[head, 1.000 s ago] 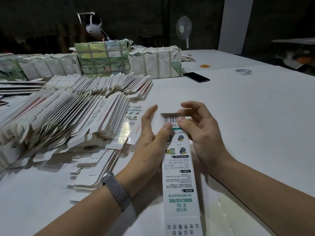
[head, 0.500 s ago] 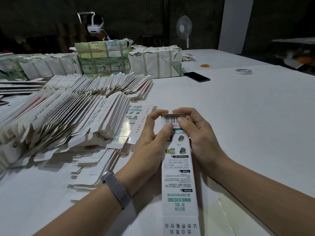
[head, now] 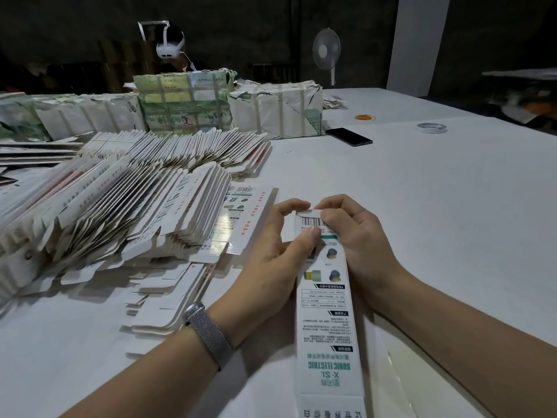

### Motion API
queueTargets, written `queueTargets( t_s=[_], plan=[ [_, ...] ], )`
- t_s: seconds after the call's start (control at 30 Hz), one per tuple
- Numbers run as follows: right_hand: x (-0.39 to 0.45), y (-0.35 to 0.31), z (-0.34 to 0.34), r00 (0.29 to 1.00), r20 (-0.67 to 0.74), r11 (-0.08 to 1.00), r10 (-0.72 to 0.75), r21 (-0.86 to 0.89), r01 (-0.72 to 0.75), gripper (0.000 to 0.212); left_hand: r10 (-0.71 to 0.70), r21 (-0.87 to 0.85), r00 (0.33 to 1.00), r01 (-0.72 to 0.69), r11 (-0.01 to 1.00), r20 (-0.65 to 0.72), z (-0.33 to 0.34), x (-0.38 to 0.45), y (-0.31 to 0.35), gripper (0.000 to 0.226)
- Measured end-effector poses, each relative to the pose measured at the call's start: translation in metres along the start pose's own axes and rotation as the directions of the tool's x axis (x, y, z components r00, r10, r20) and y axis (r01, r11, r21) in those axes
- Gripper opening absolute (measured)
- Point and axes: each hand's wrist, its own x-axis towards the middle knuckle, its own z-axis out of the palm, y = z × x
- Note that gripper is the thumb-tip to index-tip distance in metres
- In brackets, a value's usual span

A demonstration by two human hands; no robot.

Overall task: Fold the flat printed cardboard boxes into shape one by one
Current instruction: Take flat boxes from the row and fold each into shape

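Note:
A long narrow white printed box [head: 327, 324] with green "SONIC ELECTRIC" lettering lies lengthwise in front of me, its far end with a barcode raised off the table. My left hand [head: 271, 257] grips that far end from the left, thumb on the barcode panel and forefinger curled over the top. My right hand [head: 357, 236] grips it from the right, its fingers bent over the end flap and pressing it down. A big fanned pile of flat boxes [head: 114, 206] lies on the left.
Wrapped bundles [head: 184, 101] stand at the back of the white table [head: 422, 206]. A black phone [head: 349, 136], a tape roll [head: 431, 128] and a small orange roll [head: 364, 117] lie far right. A person sits behind the bundles; a fan [head: 326, 52] stands further back.
Both hands have closed in on the box's far end. The fingers have curled over the end flap, which has folded down over the barcode panel.

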Motion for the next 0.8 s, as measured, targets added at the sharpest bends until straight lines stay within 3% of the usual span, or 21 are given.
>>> queueTargets(
  t_s=[0.13, 0.8],
  plan=[
    [0.0006, 0.0009, 0.0001, 1.000, 0.002, 0.999, 0.029, -0.023, -0.029, 0.026, -0.019, -0.034, 0.999, 0.020, 0.999, 0.027, 0.0000, 0.0009, 0.0013, 0.021],
    [0.0055, 0.0029, -0.0043, 0.996, -0.023, 0.997, 0.081, 0.011, -0.081, 0.027, -0.107, 0.057, 0.989, 0.102, 0.993, 0.104, -0.0048, 0.0006, 0.0042, 0.044]
  ],
)
